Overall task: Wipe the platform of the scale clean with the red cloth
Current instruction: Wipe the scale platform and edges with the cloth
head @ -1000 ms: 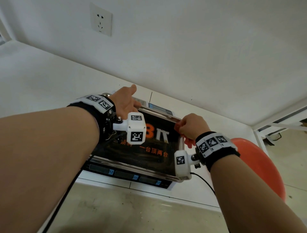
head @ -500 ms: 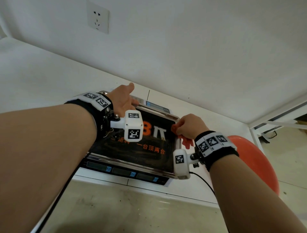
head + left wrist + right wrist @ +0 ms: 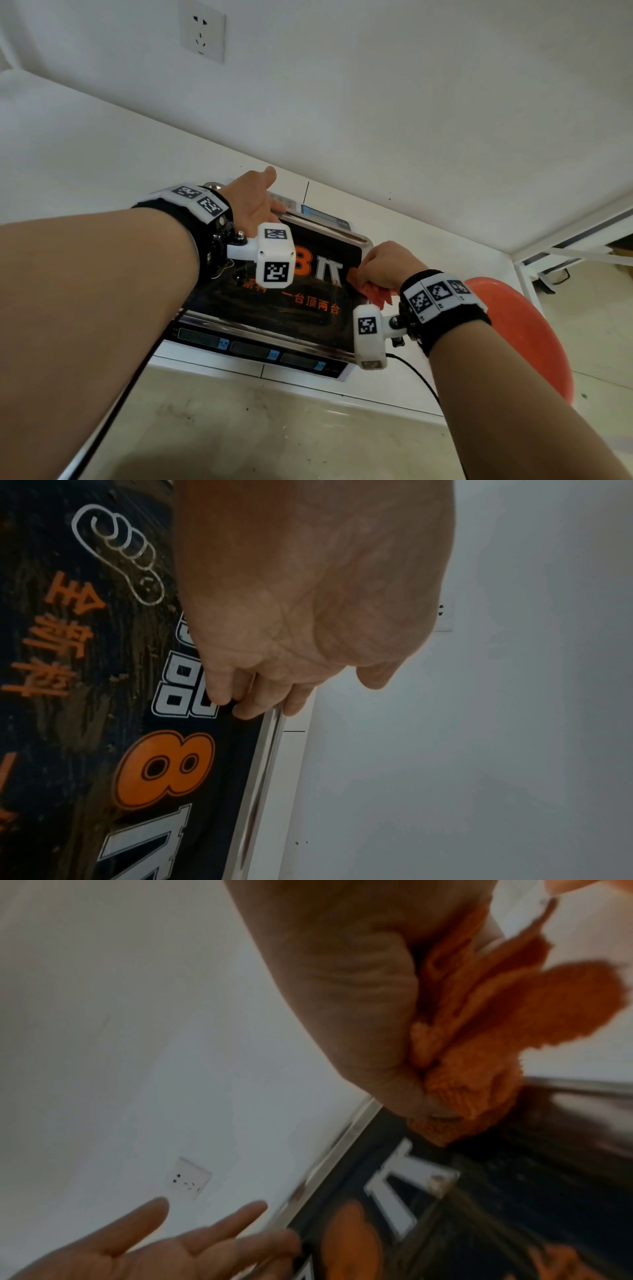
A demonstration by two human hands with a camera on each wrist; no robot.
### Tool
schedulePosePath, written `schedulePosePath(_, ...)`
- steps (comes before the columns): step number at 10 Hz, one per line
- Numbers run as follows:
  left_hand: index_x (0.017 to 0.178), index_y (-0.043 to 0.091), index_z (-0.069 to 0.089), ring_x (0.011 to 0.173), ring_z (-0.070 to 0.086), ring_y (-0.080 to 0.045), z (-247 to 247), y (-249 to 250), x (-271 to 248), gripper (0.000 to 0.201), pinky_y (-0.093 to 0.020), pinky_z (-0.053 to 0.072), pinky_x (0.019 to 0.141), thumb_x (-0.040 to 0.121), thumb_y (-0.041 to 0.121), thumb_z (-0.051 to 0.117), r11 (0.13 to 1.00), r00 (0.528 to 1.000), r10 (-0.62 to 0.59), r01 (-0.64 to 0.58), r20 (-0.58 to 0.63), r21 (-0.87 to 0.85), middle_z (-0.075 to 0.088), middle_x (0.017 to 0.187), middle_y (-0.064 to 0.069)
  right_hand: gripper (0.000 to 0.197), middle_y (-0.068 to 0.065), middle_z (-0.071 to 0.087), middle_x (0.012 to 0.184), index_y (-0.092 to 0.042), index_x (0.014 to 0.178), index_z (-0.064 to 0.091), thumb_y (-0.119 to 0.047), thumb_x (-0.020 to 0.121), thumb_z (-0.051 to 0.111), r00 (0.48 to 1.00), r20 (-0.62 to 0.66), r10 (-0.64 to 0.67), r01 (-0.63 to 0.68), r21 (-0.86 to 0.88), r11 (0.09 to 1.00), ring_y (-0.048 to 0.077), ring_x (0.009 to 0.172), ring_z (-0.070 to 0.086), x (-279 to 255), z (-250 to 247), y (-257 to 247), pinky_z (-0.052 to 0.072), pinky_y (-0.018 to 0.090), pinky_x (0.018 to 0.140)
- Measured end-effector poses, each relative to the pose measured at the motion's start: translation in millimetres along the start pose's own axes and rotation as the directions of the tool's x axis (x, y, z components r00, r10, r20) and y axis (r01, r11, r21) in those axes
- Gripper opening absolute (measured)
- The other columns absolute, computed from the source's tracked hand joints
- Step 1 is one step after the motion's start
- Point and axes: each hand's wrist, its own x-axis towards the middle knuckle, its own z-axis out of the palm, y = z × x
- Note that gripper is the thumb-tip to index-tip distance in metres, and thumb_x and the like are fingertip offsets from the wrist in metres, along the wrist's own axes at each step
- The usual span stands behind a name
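The scale [image 3: 260,353] sits on the white counter, its platform [image 3: 308,318] black with orange and white print [image 3: 164,769] and a steel rim. My right hand [image 3: 387,265] grips the bunched red cloth [image 3: 371,291] [image 3: 507,1031] and presses it onto the platform's right edge. My left hand [image 3: 255,202] rests with straight fingers [image 3: 253,704] on the platform's far left rim, thumb lifted off. In the right wrist view the left hand's fingers [image 3: 219,1229] lie spread along that rim.
A white wall with a socket [image 3: 202,32] rises just behind the scale. A red round stool [image 3: 524,329] stands to the right below the counter edge. A black cable [image 3: 421,377] trails from my right wrist. Beige floor lies below.
My right hand has slid the cloth a little nearer along the platform's right edge. The left hand has stayed on the far rim.
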Motion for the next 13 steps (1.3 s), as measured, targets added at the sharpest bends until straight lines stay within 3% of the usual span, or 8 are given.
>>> schedulePosePath(1, 0.152, 0.005, 0.018, 0.144, 0.014, -0.045, -1, 0, 1, 0.082, -0.052, 0.019, 0.115, 0.094, 0.063, 0.014, 1.000, 1.000, -0.007, 0.007, -0.001, 0.004, 0.017, 0.154, -0.031, 0.018, 0.013, 0.078, 0.084, -0.005, 0.089, 0.077, -0.020, 0.079, 0.075, 0.998, 0.059, -0.034, 0.034, 0.006, 0.999, 0.027, 0.080, 0.075, 0, 14, -14, 0.063, 0.040, 0.080)
schedulePosePath(3, 0.151, 0.005, 0.021, 0.144, 0.016, -0.044, -3, -1, 3, 0.082, -0.052, 0.021, 0.114, 0.095, 0.064, 0.014, 1.000, 1.000, 0.003, -0.003, -0.001, 0.021, 0.018, 0.154, -0.030, 0.010, 0.007, 0.069, 0.067, -0.005, 0.089, 0.075, -0.005, 0.079, 0.073, 0.998, 0.063, 0.006, -0.022, 0.268, 0.963, 0.017, 0.053, 0.060, 7, -1, -17, 0.050, 0.024, 0.051)
schedulePosePath(5, 0.151, 0.005, 0.021, 0.144, 0.016, -0.045, -1, -3, 1, 0.081, -0.055, 0.020, 0.114, 0.095, 0.064, 0.016, 1.000, 1.000, -0.001, 0.002, -0.009, 0.023, 0.018, 0.153, -0.030, 0.015, 0.014, 0.078, 0.079, -0.003, 0.089, 0.075, -0.015, 0.085, 0.067, 0.999, -0.035, 0.018, -0.017, 0.047, 0.999, 0.030, 0.078, 0.076, 13, 13, -13, 0.063, 0.045, 0.081)
schedulePosePath(6, 0.152, 0.005, 0.017, 0.143, 0.015, -0.046, 2, -2, -5, 0.081, -0.054, 0.018, 0.115, 0.095, 0.063, 0.016, 1.000, 1.000, -0.011, 0.011, -0.001, 0.002, 0.016, 0.154, -0.030, 0.008, 0.005, 0.073, 0.071, -0.006, 0.082, 0.071, -0.014, 0.085, 0.072, 0.998, 0.048, -0.027, 0.021, 0.131, 0.991, 0.014, 0.056, 0.070, 11, 20, -26, 0.059, 0.025, 0.056)
schedulePosePath(8, 0.150, 0.003, 0.023, 0.141, 0.024, -0.044, 0, 3, -17, 0.080, -0.047, 0.035, 0.102, 0.096, 0.062, 0.018, 1.000, 0.999, 0.010, -0.010, -0.040, 0.000, 0.020, 0.152, -0.031, 0.024, 0.014, 0.066, 0.079, -0.001, 0.089, 0.070, -0.012, 0.070, 0.080, 0.968, 0.246, 0.037, -0.167, 0.532, 0.830, 0.024, 0.065, 0.059, 14, 7, -24, 0.051, 0.035, 0.071)
schedulePosePath(10, 0.127, 0.002, 0.043, 0.081, 0.053, -0.034, -13, 5, -18, 0.068, -0.041, 0.045, 0.068, 0.097, 0.059, 0.020, 0.995, 0.994, 0.071, -0.065, -0.083, 0.074, 0.054, 0.091, -0.025, 0.018, 0.005, 0.059, 0.082, -0.016, 0.079, 0.056, -0.002, 0.090, 0.058, 0.997, -0.009, 0.082, -0.065, 0.512, 0.857, 0.018, 0.068, 0.059, 39, 8, -8, 0.054, 0.029, 0.059)
schedulePosePath(12, 0.140, 0.003, 0.038, 0.077, 0.054, -0.029, -18, 8, -27, 0.071, -0.040, 0.046, 0.068, 0.098, 0.058, 0.022, 0.994, 0.988, 0.094, -0.086, -0.124, 0.072, 0.054, 0.086, -0.019, 0.010, 0.012, 0.074, 0.094, -0.009, 0.090, 0.070, -0.010, 0.088, 0.059, 0.983, -0.185, 0.016, 0.014, 0.160, 0.987, 0.032, 0.090, 0.072, 34, 22, -31, 0.061, 0.042, 0.084)
schedulePosePath(13, 0.143, 0.004, 0.035, 0.079, 0.053, -0.029, -18, 6, -26, 0.073, -0.040, 0.046, 0.074, 0.097, 0.059, 0.022, 0.995, 0.989, 0.082, -0.074, -0.122, 0.073, 0.053, 0.089, -0.018, 0.006, 0.010, 0.071, 0.096, -0.015, 0.086, 0.069, -0.011, 0.087, 0.065, 0.997, -0.076, -0.029, 0.052, 0.319, 0.946, 0.028, 0.092, 0.070, 29, 34, -40, 0.060, 0.044, 0.089)
